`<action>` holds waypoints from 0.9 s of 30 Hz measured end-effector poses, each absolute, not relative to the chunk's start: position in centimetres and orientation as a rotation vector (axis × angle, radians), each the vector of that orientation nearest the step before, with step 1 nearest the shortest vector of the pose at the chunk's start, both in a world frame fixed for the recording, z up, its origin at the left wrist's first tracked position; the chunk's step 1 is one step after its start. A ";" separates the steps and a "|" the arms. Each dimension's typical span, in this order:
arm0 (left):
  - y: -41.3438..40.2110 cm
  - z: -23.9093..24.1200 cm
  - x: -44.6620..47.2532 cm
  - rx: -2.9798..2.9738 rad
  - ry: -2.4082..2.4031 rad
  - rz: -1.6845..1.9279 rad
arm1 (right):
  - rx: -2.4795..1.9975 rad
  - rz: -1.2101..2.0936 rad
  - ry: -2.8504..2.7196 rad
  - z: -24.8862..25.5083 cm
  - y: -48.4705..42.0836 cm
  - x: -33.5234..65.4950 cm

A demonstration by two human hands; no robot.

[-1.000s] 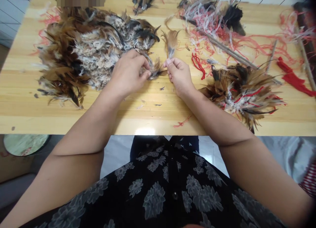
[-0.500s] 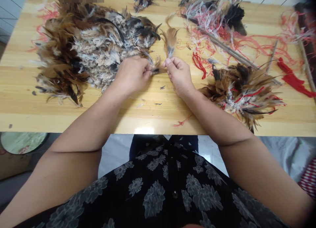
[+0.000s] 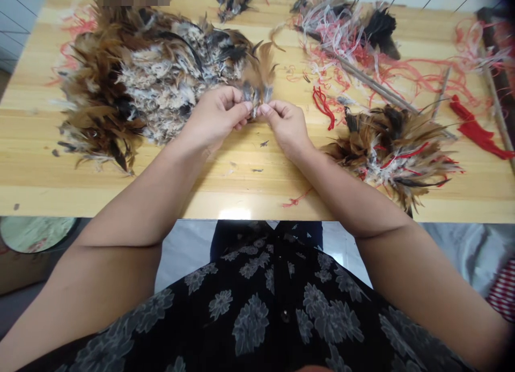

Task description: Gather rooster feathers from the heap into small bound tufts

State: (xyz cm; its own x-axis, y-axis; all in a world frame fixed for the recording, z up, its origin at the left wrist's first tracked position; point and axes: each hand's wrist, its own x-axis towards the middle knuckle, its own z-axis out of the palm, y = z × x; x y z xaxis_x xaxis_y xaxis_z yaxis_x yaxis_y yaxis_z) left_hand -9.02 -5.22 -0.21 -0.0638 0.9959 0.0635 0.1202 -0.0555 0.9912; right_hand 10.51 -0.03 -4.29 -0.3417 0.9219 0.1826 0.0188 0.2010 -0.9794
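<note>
My left hand (image 3: 225,114) is closed in a pinch on brown and grey feathers (image 3: 251,82), which stand up from the fingertips. Close beside it, my right hand (image 3: 286,122) pinches the base of a brown feather (image 3: 266,66) with a pale quill end. The two sets of fingertips nearly meet, and the feather tips fan out away from me. Just left of and behind my left hand lies a large heap of brown, black and whitish fluffy feathers (image 3: 161,87). How many feathers each hand holds cannot be made out.
Right of my forearm lies a feather bundle (image 3: 396,152) with red ties. Behind it are thin sticks (image 3: 374,85), tangled pink and white strings (image 3: 341,34), a small red string bunch (image 3: 324,106) and a red strand bundle (image 3: 478,128). The wooden table's front edge (image 3: 257,213) is near my body.
My right hand has shifted slightly left, bringing its feather beside those in my left hand. The left hand has turned, and its feathers now point up and away rather than sideways.
</note>
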 end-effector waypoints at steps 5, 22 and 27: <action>-5.5 0.2 -8.6 1.317 1.332 1.167 | -0.917 1.269 -1.642 -4.7 0.4 10.4; -5.2 0.0 -9.4 1.260 1.248 1.203 | -0.882 1.237 -1.685 -5.2 0.5 10.9; -5.2 0.3 -9.2 1.247 1.197 1.178 | -0.886 1.297 -1.609 -5.2 0.6 10.7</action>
